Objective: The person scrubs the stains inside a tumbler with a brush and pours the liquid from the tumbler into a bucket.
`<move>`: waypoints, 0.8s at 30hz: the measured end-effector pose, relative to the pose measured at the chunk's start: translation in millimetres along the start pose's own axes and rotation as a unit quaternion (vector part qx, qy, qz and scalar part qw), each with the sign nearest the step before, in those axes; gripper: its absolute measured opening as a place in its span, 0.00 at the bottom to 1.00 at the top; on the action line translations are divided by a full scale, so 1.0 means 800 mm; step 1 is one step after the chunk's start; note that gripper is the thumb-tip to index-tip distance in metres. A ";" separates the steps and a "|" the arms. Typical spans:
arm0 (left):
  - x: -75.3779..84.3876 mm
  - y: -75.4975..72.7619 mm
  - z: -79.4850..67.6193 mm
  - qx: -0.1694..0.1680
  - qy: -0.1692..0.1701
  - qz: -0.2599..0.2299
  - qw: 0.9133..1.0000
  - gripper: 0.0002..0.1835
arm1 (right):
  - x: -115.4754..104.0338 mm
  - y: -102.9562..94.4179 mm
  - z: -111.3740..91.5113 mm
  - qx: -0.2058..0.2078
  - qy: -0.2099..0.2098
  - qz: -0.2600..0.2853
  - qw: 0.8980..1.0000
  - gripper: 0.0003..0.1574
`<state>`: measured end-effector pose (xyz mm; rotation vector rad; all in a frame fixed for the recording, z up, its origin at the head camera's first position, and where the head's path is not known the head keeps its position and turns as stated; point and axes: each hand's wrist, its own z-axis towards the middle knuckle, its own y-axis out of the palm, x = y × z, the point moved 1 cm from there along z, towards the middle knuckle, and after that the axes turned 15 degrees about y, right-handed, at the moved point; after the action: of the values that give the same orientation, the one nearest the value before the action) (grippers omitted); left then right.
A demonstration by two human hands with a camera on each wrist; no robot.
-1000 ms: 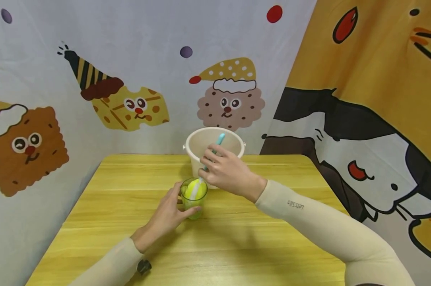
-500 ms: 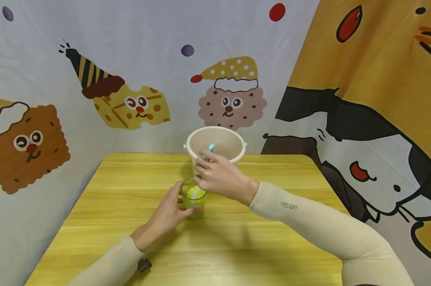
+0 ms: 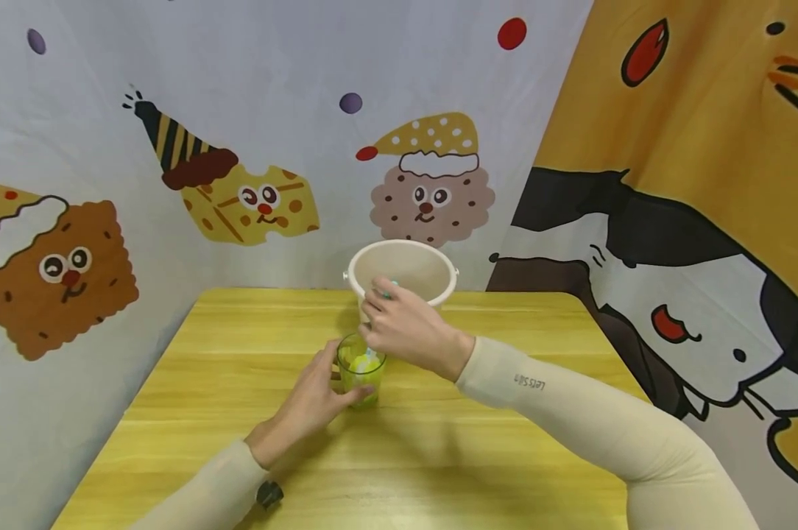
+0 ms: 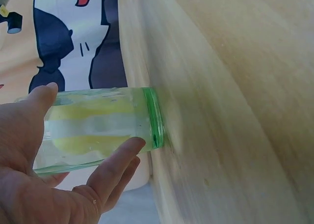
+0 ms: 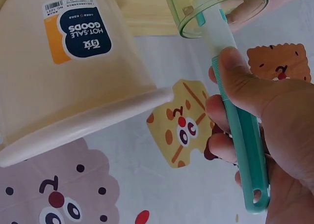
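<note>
My left hand (image 3: 311, 401) holds a clear green drinking glass (image 3: 370, 394) on the wooden table, thumb on the near side. In the left wrist view the thumb and fingers lie around the glass wall, and the thick green base (image 4: 155, 118) meets the tabletop. Inside sits the yellow and white sponge head (image 4: 93, 123) of a cup brush, deep in the glass. Above the rim, my right hand (image 3: 408, 327) grips the brush's teal handle (image 5: 248, 153), thumb along the upper part near the white neck. In the head view the hand hides most of that handle.
A cream bucket (image 3: 399, 249) stands close behind the glass, at the table's back edge. A label (image 5: 81, 30) is stuck on its side. Behind the table (image 3: 505, 442) hangs a printed cartoon cloth (image 3: 280, 73).
My right hand has moved down and slightly left, and the brush's sponge head has sunk deeper into the glass. The left hand keeps its hold on the glass in the same place.
</note>
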<state>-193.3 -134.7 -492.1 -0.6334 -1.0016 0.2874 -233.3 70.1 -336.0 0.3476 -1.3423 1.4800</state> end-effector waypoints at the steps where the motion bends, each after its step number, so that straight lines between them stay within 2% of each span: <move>1: 0.000 0.001 0.000 0.001 0.002 0.000 1.000 0.50 | -0.001 0.000 0.000 -0.001 -0.002 0.000 1.000 0.18; 8: 0.000 0.003 0.000 0.010 0.005 0.003 1.000 0.51 | -0.007 0.001 0.001 -0.001 -0.011 0.001 1.000 0.11; 15: 0.004 0.004 0.004 0.020 -0.002 0.006 1.000 0.52 | -0.006 0.006 0.001 -0.008 -0.014 0.012 1.000 0.15; 21: 0.008 0.003 0.006 0.030 -0.007 0.005 1.000 0.55 | -0.010 0.008 -0.001 0.000 -0.021 0.016 1.000 0.20; 24: 0.009 0.004 0.008 0.034 -0.005 0.011 0.999 0.54 | -0.010 0.010 -0.002 0.005 -0.022 0.013 1.000 0.19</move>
<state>-195.0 -126.7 -486.7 -0.5810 -0.9917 0.3426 -235.6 68.7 -347.2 0.3730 -1.3794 1.5083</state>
